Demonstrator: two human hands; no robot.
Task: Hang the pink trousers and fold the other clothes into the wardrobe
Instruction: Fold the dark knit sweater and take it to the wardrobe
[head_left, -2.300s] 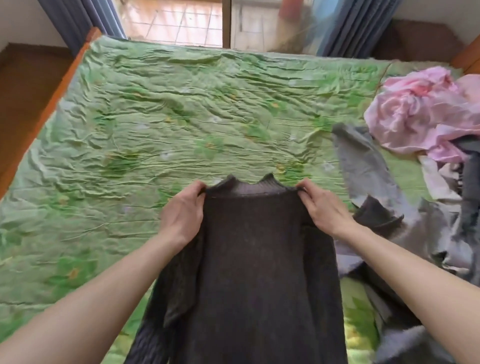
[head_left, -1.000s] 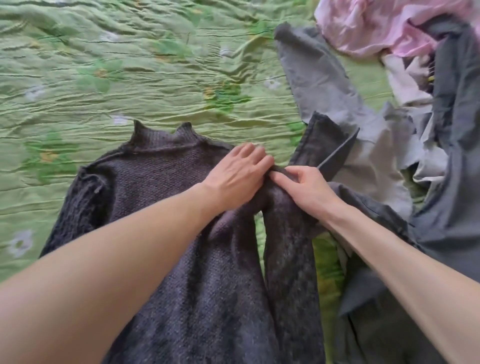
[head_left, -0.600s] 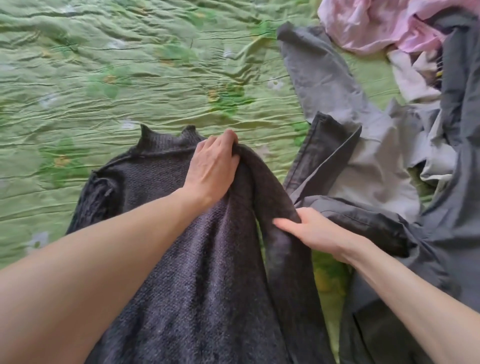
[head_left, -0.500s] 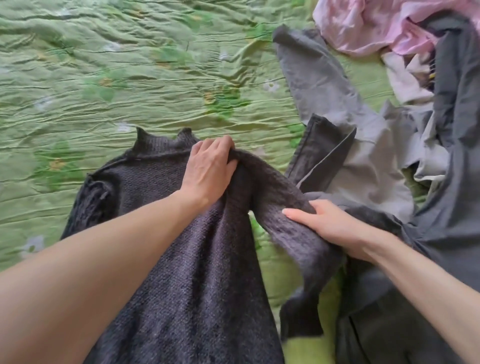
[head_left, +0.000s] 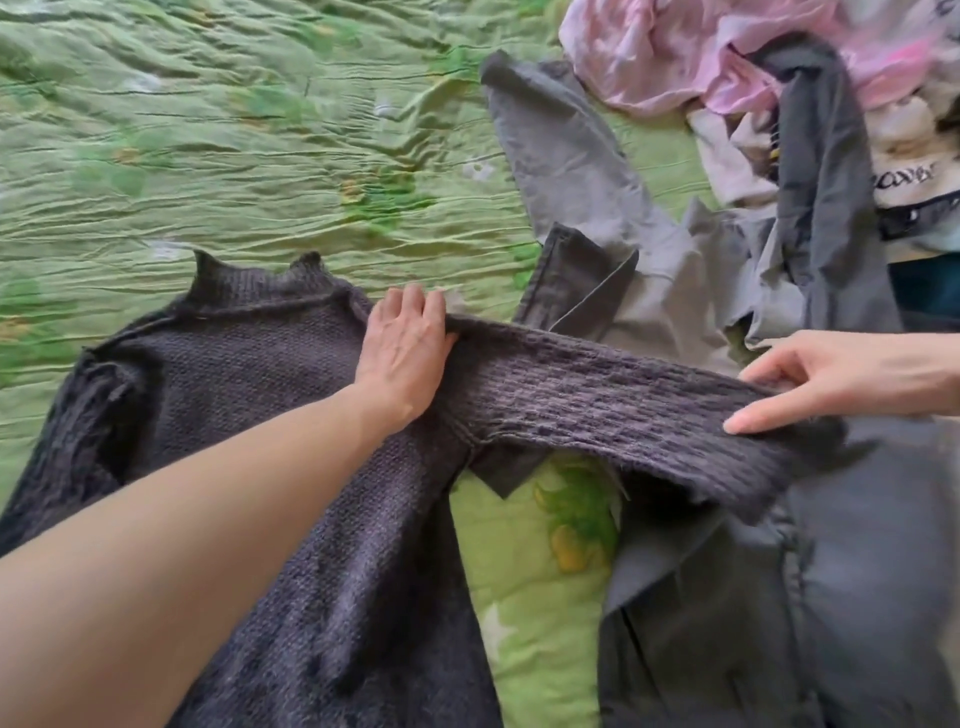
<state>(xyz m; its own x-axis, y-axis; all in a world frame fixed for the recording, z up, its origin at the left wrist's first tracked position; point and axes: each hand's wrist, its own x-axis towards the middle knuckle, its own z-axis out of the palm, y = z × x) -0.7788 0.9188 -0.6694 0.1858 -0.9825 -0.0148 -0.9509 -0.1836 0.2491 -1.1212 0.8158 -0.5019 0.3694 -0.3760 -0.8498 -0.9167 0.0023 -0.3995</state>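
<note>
A dark grey knitted sweater (head_left: 270, 374) lies collar-up on the green bed cover (head_left: 208, 130). My left hand (head_left: 405, 353) presses flat on its right shoulder, fingers straight. The sweater's right sleeve (head_left: 597, 395) is stretched out sideways to the right, lifted off the bed. My right hand (head_left: 831, 374) holds the sleeve near its cuff, thumb on top and fingers round the far edge. The crumpled pink trousers (head_left: 665, 57) lie at the top right, apart from both hands.
A light grey garment (head_left: 582, 166) and a dark grey one (head_left: 831, 571) spread over the right side, partly under the sleeve. A white printed garment (head_left: 904, 171) sits at the far right edge. The left half of the bed shows only the cover.
The sweater was laid down from being held up by the shoulders. My right hand has pulled the right sleeve out sideways to the right; my left hand stays on the shoulder and has flattened.
</note>
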